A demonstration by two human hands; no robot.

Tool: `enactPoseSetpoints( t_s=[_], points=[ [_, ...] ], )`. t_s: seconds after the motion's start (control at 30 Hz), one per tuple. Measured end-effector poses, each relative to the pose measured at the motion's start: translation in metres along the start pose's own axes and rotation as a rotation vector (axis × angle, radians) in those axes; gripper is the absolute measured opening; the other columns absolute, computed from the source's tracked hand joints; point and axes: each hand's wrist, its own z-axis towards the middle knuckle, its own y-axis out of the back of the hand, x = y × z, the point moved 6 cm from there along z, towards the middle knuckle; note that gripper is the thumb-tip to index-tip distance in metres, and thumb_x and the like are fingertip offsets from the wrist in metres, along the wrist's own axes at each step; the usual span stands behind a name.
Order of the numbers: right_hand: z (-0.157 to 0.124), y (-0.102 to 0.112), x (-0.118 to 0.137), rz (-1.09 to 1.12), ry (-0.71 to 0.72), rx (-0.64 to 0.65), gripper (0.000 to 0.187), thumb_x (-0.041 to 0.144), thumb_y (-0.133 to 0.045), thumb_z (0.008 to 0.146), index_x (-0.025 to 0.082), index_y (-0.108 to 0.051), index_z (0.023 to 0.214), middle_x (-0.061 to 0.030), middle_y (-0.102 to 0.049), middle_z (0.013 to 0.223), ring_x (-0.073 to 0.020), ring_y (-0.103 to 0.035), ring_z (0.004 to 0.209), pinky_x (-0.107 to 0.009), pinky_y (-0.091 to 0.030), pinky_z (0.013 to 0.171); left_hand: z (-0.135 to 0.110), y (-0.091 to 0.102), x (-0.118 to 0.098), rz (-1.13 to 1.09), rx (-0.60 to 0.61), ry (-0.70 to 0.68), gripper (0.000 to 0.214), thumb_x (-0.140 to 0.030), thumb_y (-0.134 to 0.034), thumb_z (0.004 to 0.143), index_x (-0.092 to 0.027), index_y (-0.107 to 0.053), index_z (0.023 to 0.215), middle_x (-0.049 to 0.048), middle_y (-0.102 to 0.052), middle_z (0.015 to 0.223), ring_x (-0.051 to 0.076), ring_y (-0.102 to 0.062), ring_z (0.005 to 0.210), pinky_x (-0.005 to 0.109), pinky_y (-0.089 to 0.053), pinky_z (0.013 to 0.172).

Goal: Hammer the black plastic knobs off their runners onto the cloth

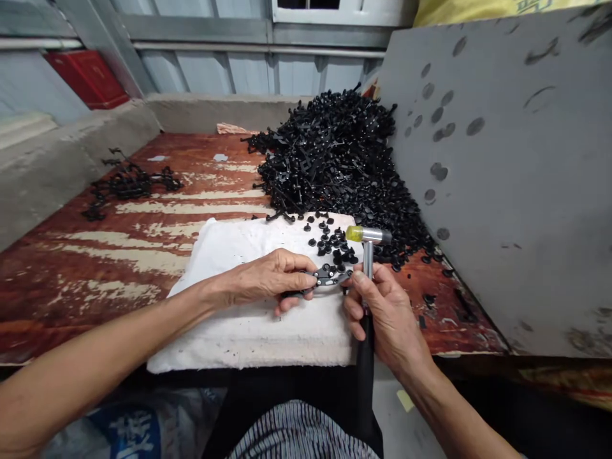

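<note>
Over the white cloth, my left hand [275, 280] is closed on a dark jointed part [329, 279] with small round studs along it. My right hand [385, 299] is wrapped round a small mallet [368, 258], held upright with its head at the top. The mallet head has a yellow face on the left and a dark one on the right. My right fingertips are at the right end of the jointed part; whether they pinch it, I cannot tell. Several loose black studs [327, 241] lie on the cloth just beyond my hands.
A large heap of small black parts [335, 159] stands at the back, against a grey panel [502, 159] on the right. Tangled black pieces [136, 182] lie on the worn red-brown tabletop [95, 255] at left. The folded white cloth [215, 338] reaches the front edge.
</note>
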Motion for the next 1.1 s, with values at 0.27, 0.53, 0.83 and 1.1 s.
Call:
enactPoseSetpoints(
  t_s=[0.27,0.53,0.83,1.1],
  points=[
    [-0.002,-0.003,-0.004,-0.079,0.018,0.110,0.030,0.037,-0.071,0.078,0.023,-0.045,0.086,0.0108,-0.054,0.048,-0.0046,-0.039,0.029,-0.013,-0.031,0.028,0.002,0.010,-0.002,-0.244,-0.311,-0.101,0.037,-0.039,-0.077,0.071,-0.017,-0.053,0.088,-0.0088,-0.049,0.059,0.001,-0.036,0.038,0.018,-0.036,0.039],
    [-0.002,-0.003,-0.006,-0.101,0.084,0.078,0.028,0.035,-0.066,0.083,0.023,-0.041,0.084,0.0091,-0.060,0.052,-0.0037,-0.041,0.028,-0.012,-0.029,0.030,0.008,-0.002,0.013,-0.229,-0.214,-0.035,0.045,-0.058,-0.064,0.076,-0.013,-0.057,0.077,0.0050,-0.066,0.073,0.005,-0.046,0.045,0.023,-0.046,0.046],
    [-0.008,-0.006,-0.006,-0.184,0.070,0.132,0.029,0.039,-0.066,0.084,0.022,-0.043,0.082,0.0082,-0.059,0.051,-0.0031,-0.040,0.029,-0.012,-0.029,0.031,0.010,0.007,-0.009,-0.085,-0.335,0.050,0.024,-0.035,-0.063,0.083,-0.012,-0.061,0.075,0.0058,-0.066,0.075,0.009,-0.058,0.057,0.018,-0.042,0.046],
    [-0.003,-0.001,-0.005,-0.118,0.117,0.067,0.031,0.047,-0.065,0.082,0.021,-0.049,0.086,0.0037,-0.064,0.061,-0.0043,-0.043,0.030,-0.014,-0.030,0.028,0.022,0.032,-0.006,-0.074,-0.413,0.076,0.026,-0.021,-0.050,0.089,-0.013,-0.053,0.064,0.0031,-0.059,0.059,0.005,-0.045,0.035,0.015,-0.030,0.030]
  ],
)
